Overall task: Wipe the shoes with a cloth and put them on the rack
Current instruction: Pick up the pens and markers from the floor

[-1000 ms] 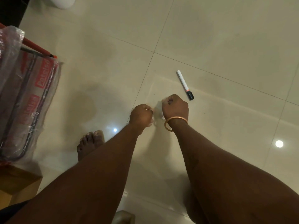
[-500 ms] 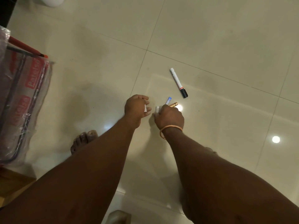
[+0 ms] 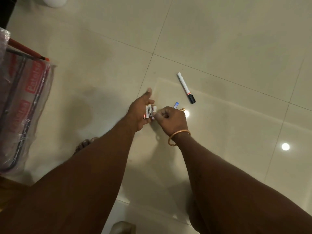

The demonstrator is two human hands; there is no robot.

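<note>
1. My left hand (image 3: 140, 114): fingers straight and wide, carrying 3 white cylinders (image 3: 150, 112).
2. My right hand (image 3: 172, 120): curled round 2 slim sticks (image 3: 176, 105), thumb touching the rightmost cylinder.
3. Marker (image 3: 186, 88): on the floor tiles (image 3: 236, 48), 1 o'clock from my hands.
4. Plastic-wrapped metal frame (image 3: 28, 105): 9 o'clock; I cannot tell whether it is the rack.
</note>
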